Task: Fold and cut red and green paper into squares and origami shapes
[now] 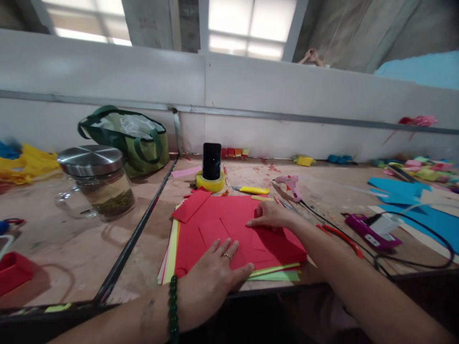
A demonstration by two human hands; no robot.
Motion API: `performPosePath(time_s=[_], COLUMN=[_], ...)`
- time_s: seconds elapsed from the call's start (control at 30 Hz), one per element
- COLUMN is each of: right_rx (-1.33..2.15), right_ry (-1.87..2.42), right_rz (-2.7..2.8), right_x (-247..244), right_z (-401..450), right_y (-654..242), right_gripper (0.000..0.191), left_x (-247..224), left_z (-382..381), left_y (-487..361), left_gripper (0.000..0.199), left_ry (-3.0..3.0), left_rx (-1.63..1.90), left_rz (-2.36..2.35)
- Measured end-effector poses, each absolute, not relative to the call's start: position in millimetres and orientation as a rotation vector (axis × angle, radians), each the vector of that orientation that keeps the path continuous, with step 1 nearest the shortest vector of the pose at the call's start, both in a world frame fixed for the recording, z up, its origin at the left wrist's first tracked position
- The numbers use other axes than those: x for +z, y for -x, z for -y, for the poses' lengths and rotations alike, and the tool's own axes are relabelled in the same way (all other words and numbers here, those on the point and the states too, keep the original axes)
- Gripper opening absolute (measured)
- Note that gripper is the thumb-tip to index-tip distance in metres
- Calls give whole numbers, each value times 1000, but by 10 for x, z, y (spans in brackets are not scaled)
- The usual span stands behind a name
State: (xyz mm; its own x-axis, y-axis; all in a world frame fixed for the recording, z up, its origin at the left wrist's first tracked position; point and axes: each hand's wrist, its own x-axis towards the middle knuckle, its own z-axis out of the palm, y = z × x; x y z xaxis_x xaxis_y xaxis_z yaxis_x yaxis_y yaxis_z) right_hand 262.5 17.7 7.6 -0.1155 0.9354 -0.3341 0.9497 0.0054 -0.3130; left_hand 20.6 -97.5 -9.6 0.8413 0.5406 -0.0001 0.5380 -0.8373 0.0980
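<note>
My left hand (214, 272) lies flat on a stack of coloured paper sheets, its fingers spread over the red top. The stack's top is a red sheet (234, 205); yellow and green edges show beneath it. Several smaller cut red pieces lie on it, one of them a red rectangle (191, 205) at the upper left corner. My right hand (270, 215) is at the right side of the stack, thumb and fingers drawn together on a red paper piece (263, 236). Its fingertips are partly hidden.
A yellow utility knife (254, 190), pink glue gun (289, 185) and red-handled pliers (344, 238) lie beyond and right. A phone (212, 161) stands on a yellow tape roll (218, 184). Left are a glass tea jar (107, 193) and green bag (150, 153). A purple power strip (371, 234) trails cables.
</note>
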Motion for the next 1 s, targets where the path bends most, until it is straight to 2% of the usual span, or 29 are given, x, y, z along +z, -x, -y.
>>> performPosePath(time_s=[0.17,0.33,0.57,0.67,0.87,1.0], right_rx=[-672,-545,-286,-260,-497,-574], right_ry=[-2127,-2210,-2203,-2013,-1416,-1296], right_rz=[-2098,-1968,-2142,-2404,-2737,-2741], right_x=[59,16,182,308,310,248], right_z=[-240,-303,-275,-228,-330,-484], right_y=[-2577,-2527,-2402,-2250,-1999,-2005], right_gripper=[51,31,32,35,57,47], left_x=[-141,-139,-147,-176,-169,-119], left_z=[981,1004,1044,1034,1075,1174], left_y=[-198,-182,-147,-151,-179,-148], left_gripper=[48,50,49,48,45,58], left_ry=[-2887,-2817,-2778,-2795,-2775,-2669], left_rx=[68,83,142,189,286,416], left_rz=[-859,-875,-900,-880,-927,-959])
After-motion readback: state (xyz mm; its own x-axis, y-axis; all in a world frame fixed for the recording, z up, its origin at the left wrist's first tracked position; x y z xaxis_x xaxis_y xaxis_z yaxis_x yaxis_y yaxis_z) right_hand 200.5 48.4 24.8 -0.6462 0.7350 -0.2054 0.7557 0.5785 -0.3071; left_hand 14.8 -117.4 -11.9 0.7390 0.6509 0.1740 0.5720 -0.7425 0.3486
